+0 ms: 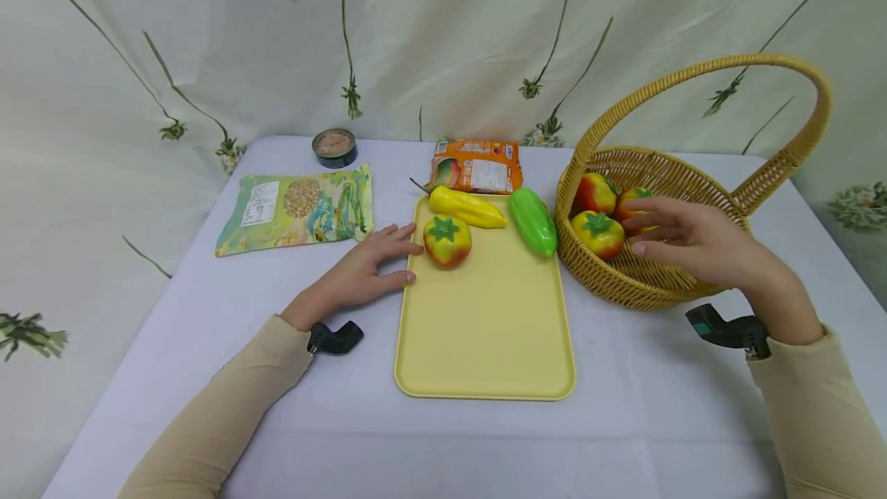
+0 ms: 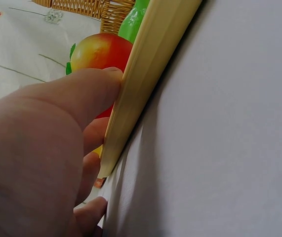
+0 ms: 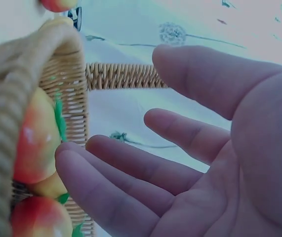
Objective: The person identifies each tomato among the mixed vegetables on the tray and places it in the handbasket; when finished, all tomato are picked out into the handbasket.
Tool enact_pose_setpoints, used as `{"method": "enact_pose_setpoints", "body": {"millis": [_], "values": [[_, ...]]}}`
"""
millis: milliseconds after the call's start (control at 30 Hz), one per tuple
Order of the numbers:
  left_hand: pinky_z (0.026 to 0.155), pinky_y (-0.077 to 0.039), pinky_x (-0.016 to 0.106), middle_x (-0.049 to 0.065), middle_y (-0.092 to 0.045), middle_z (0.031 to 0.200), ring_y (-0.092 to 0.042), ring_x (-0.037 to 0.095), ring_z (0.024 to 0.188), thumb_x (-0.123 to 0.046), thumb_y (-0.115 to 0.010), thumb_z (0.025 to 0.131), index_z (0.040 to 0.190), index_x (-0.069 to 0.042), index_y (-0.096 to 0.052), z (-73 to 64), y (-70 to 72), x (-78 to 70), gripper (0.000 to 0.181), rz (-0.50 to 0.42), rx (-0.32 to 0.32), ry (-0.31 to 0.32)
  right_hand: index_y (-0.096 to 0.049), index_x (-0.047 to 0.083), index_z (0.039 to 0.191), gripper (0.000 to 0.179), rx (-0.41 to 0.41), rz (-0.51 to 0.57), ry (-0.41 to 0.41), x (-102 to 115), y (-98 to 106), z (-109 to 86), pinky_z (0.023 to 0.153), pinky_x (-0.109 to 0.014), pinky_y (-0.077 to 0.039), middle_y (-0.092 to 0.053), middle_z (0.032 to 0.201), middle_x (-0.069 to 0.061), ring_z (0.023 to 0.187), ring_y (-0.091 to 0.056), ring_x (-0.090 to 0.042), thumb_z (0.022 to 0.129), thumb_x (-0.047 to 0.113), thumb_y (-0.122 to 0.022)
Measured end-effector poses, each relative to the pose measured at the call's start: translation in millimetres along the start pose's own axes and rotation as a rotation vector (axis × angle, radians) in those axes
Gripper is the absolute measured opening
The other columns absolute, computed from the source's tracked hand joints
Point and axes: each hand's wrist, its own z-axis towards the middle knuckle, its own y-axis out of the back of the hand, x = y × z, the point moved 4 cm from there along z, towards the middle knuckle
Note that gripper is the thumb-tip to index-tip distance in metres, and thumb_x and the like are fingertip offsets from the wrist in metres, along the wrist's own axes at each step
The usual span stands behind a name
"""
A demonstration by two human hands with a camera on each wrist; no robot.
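My left hand [image 1: 356,272] rests at the left edge of a yellow tray [image 1: 485,329], its thumb and fingertips touching the rim. Just inside that rim sits a red-and-yellow fruit [image 1: 446,243] with a green leafy top. A yellow pepper [image 1: 467,206] and a green pepper [image 1: 533,223] lie at the tray's far end. Over the wicker basket [image 1: 627,291], my right hand [image 1: 700,241] hovers with fingers extended and holds nothing. Beside its fingertips, three similar fruits [image 1: 599,236] lie in the basket's left side; the right wrist view shows a gap between hand and fruit [image 3: 39,143].
A tall handle [image 1: 728,61] arches over the basket. Behind the tray lies an orange packet [image 1: 478,166]. To the left are a green patterned bag [image 1: 298,210] and a small round can [image 1: 335,148]. A floral cloth [image 1: 416,45] hangs behind the table.
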Motion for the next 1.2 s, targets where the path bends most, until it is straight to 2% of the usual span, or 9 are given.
{"method": "enact_pose_setpoints", "body": {"millis": [133, 233, 267, 433, 500, 600, 733, 900, 1200], "values": [[0.125, -0.017, 0.065, 0.015, -0.033, 0.166, -0.020, 0.046, 0.156, -0.025, -0.071, 0.096, 0.138, -0.009, -0.063, -1.1, 0.4, 0.0, 0.045, -0.006, 0.000, 0.002, -0.054, 0.004, 0.144, 0.054, -0.001, -0.003, 0.009, 5.4, -1.3, 0.2, 0.079, -0.021, -0.061, -0.068, 0.128, -0.025, 0.109, -0.070, -0.044, 0.094, 0.011, -0.073], [0.125, -0.017, 0.065, 0.015, -0.033, 0.166, -0.020, 0.046, 0.156, -0.025, -0.071, 0.096, 0.137, -0.010, -0.063, -1.4, 0.5, 0.3, 0.045, -0.004, 0.000, 0.004, -0.055, 0.005, 0.143, 0.053, -0.021, 0.005, 0.043, 9.0, -1.5, 0.3, 0.077, -0.010, -0.054, -0.068, 0.128, -0.024, 0.109, -0.070, -0.041, 0.093, 0.008, -0.073], [0.125, -0.017, 0.065, 0.015, -0.033, 0.166, -0.020, 0.046, 0.156, -0.025, -0.071, 0.096, 0.137, -0.010, -0.064, -1.4, 0.5, 0.5, 0.045, -0.003, -0.001, 0.004, -0.056, 0.005, 0.142, 0.052, -0.030, 0.005, 0.055, 10.4, -1.7, 0.5, 0.077, -0.009, -0.054, -0.068, 0.127, -0.023, 0.108, -0.071, -0.038, 0.093, 0.007, -0.074], [0.125, -0.016, 0.065, 0.015, -0.034, 0.166, -0.020, 0.047, 0.156, -0.025, -0.071, 0.096, 0.137, -0.010, -0.064, -1.7, 0.7, 1.0, 0.045, -0.004, -0.005, 0.005, -0.062, 0.006, 0.137, 0.048, -0.061, 0.001, 0.131, 25.6, -5.5, 4.5, 0.077, -0.009, -0.054, -0.071, 0.126, -0.019, 0.100, -0.070, -0.001, 0.091, 0.006, -0.075], [0.125, -0.015, 0.065, 0.015, -0.034, 0.166, -0.020, 0.046, 0.156, -0.025, -0.071, 0.096, 0.137, -0.010, -0.064, -1.6, 0.5, 1.2, 0.045, -0.005, -0.004, 0.006, -0.063, 0.005, 0.135, 0.047, -0.059, 0.005, 0.168, 34.9, -8.4, 7.2, 0.076, -0.011, -0.056, -0.071, 0.124, -0.016, 0.099, -0.068, 0.004, 0.090, 0.006, -0.077], [0.125, -0.015, 0.065, 0.015, -0.034, 0.166, -0.020, 0.046, 0.156, -0.026, -0.071, 0.096, 0.137, -0.010, -0.064, -1.4, -0.2, 1.6, 0.045, -0.005, -0.002, 0.004, -0.064, 0.005, 0.134, 0.047, -0.035, 0.016, 0.216, 48.0, -14.8, 14.1, 0.075, -0.015, -0.058, -0.072, 0.124, -0.015, 0.100, -0.074, -0.007, 0.089, 0.007, -0.078], [0.125, -0.015, 0.065, 0.015, -0.034, 0.166, -0.021, 0.046, 0.156, -0.026, -0.071, 0.096, 0.137, -0.010, -0.064, -1.1, -0.2, 1.4, 0.045, -0.005, -0.004, 0.003, -0.061, 0.005, 0.137, 0.051, 0.027, 0.045, 0.252, 62.8, -27.8, 27.3, 0.079, -0.028, -0.063, -0.069, 0.129, -0.016, 0.106, -0.074, -0.029, 0.089, 0.009, -0.078], [0.125, -0.015, 0.065, 0.014, -0.034, 0.166, -0.021, 0.046, 0.156, -0.026, -0.071, 0.096, 0.137, -0.010, -0.064, -0.5, 0.1, 0.6, 0.045, -0.009, -0.008, 0.008, -0.059, 0.005, 0.140, 0.054, 0.088, 0.091, 0.233, 80.0, -48.0, 45.7, 0.087, -0.041, -0.063, -0.066, 0.135, -0.018, 0.114, -0.071, -0.035, 0.090, 0.014, -0.078], [0.126, -0.015, 0.065, 0.015, -0.034, 0.166, -0.021, 0.046, 0.156, -0.026, -0.071, 0.096, 0.137, -0.010, -0.064, -0.1, 0.0, 0.6, 0.044, -0.001, -0.001, 0.005, -0.052, 0.009, 0.148, 0.062, 0.142, 0.110, 0.234, 104.1, -82.8, 84.1, 0.092, -0.046, -0.061, -0.054, 0.152, -0.012, 0.128, -0.061, -0.038, 0.092, 0.020, -0.077]]}}
